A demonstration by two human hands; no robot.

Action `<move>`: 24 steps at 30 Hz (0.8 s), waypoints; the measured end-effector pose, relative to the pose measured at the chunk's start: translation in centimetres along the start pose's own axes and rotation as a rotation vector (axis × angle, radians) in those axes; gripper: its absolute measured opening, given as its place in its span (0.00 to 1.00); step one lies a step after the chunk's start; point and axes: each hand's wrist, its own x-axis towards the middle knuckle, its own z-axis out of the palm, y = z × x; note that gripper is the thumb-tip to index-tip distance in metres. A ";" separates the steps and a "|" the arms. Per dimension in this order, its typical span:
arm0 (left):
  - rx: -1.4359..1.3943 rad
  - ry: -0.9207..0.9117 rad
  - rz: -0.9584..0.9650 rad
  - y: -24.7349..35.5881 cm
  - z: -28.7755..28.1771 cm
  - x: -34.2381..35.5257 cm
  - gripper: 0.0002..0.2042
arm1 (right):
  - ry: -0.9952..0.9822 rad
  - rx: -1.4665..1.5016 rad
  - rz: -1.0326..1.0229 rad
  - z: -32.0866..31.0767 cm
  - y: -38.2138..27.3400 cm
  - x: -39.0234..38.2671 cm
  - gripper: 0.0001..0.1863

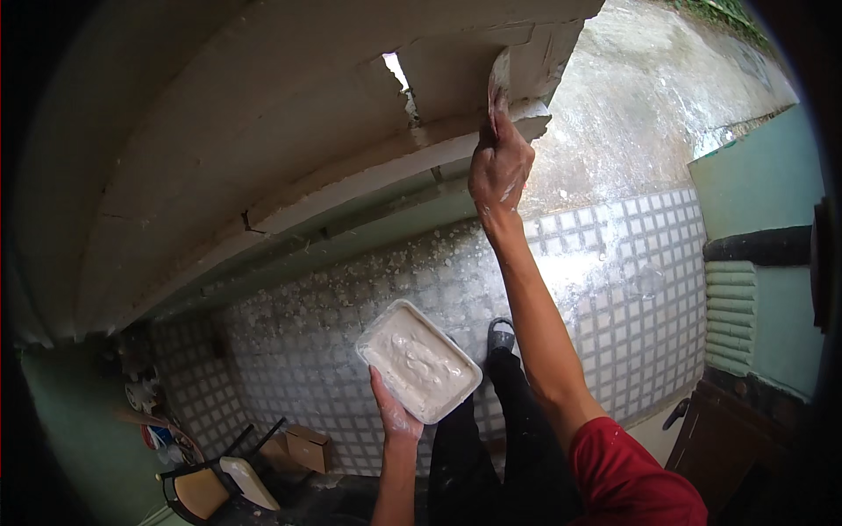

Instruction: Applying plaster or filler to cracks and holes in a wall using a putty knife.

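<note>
My left hand (395, 408) grips a white rectangular tub (469, 386) by its near left side. Thick off-white plaster (412, 355) fills the tub, its surface lumpy. Up at the ceiling edge, my right hand (503, 167) is closed around a putty knife (499, 77), its blade smeared with plaster and against the panel (456, 79). White smears mark both hands. Left of the blade, a narrow ragged gap (400, 77) lets light through the panel. The knife's handle is mostly hidden by my fingers.
Below lies a tiled floor (614, 263) spattered with white. A chair (200, 493) and a cardboard box (309, 449) stand at the lower left. Bright concrete ground (640, 96) shows at the upper right, beside a pale green wall (763, 188). A wire (252, 224) sticks out of the beam.
</note>
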 end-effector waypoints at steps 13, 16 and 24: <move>0.054 -0.012 0.003 0.8 1.6 -0.4 0.35 | -0.149 0.088 0.083 2.3 -5.0 -3.9 0.33; 0.036 -0.027 -0.014 1.0 2.0 -0.6 0.35 | -0.271 0.143 0.246 1.5 -5.3 -3.7 0.29; 0.053 -0.020 0.008 1.0 0.8 -0.5 0.36 | -0.051 0.246 0.299 -2.6 -3.1 -1.1 0.20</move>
